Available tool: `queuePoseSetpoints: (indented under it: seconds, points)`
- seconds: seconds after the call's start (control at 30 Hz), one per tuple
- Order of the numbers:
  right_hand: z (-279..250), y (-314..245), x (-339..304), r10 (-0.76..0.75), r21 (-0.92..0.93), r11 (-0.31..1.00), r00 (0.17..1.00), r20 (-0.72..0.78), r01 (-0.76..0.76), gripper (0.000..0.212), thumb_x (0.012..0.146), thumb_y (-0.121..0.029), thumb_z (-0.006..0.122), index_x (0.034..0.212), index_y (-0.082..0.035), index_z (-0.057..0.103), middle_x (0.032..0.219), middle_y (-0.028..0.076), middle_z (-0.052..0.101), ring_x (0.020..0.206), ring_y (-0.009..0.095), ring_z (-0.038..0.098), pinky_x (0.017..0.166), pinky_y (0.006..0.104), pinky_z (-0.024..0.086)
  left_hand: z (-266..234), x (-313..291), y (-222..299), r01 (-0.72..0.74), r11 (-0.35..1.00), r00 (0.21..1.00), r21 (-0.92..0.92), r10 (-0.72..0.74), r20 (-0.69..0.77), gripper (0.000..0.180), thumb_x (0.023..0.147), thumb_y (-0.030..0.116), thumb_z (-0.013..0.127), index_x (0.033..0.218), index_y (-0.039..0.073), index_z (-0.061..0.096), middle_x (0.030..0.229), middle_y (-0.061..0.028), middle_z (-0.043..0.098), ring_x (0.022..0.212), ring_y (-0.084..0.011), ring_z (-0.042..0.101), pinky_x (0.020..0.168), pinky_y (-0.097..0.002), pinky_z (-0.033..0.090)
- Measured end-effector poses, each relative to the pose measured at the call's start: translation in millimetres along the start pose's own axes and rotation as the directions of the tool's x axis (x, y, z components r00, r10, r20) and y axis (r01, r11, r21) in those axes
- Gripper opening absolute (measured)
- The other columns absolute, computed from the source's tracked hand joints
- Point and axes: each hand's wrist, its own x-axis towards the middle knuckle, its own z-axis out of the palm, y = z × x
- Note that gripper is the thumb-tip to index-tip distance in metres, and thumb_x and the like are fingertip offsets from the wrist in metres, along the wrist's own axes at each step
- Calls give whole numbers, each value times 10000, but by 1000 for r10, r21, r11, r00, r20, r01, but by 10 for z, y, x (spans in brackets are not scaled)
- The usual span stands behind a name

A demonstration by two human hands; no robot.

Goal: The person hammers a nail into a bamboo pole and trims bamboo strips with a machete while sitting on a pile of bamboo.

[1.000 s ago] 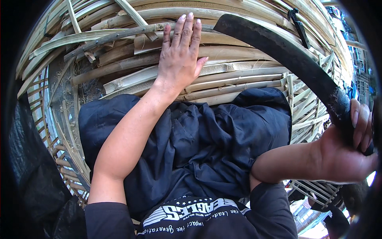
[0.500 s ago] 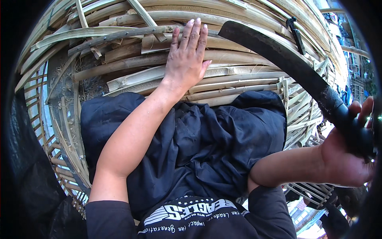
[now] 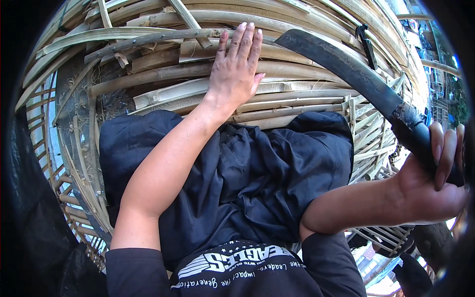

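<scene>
Steering machete [image 3: 341,64] clear of flat, empty left hand [image 3: 235,74] on bamboo [image 3: 158,74], upper centre, seems wise; right hand [image 3: 420,187] wraps handle [image 3: 414,134].

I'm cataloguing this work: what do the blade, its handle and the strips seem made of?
Blade: probably steel; dark, mottled, dull sheen. Handle: smooth, even black; perhaps plastic or metal, unclear. Strips: likely split bamboo, unfinished; pale, with visible nodes.
</scene>
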Motion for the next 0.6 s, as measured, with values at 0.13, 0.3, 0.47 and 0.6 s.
queuePoseSetpoints:
  seconds: [0.13,0.3,0.47,0.6]
  points:
    - [-149,-2,110,-6,31,1000,962,272,-3,360,1047,-503,414,1130,-156,465,695,9,428,325,66,294,309,246,335,-12,-12,-12,7,1000,999,-8,-8,-33,1006,796,464,734,1552,36,227,1597,-152,259,1503,-293,202,1231,-507,119]
    - [-311,97,477,-136,174,985,583,801,-9,434,999,-582,425,1196,-201,493,662,-1,425,390,75,368,361,242,373,-6,-26,-16,1,1000,999,-11,-2,-54,996,799,452,736,1549,36,229,1590,-151,267,1498,-298,215,1227,-508,137]
    - [-192,295,848,-372,360,834,56,926,-418,512,892,-541,609,1331,-297,511,680,4,476,506,102,466,454,250,431,-2,0,8,-2,999,998,-34,0,-60,982,795,441,743,1539,36,246,1583,-151,277,1495,-297,223,1223,-508,148]
    - [-300,333,1162,-375,316,870,-91,923,-379,523,874,-488,677,1348,-327,529,713,4,506,520,105,468,470,256,438,-29,-20,-4,8,1000,998,-23,-10,-59,978,790,438,746,1534,36,256,1579,-152,285,1494,-295,229,1222,-508,151]
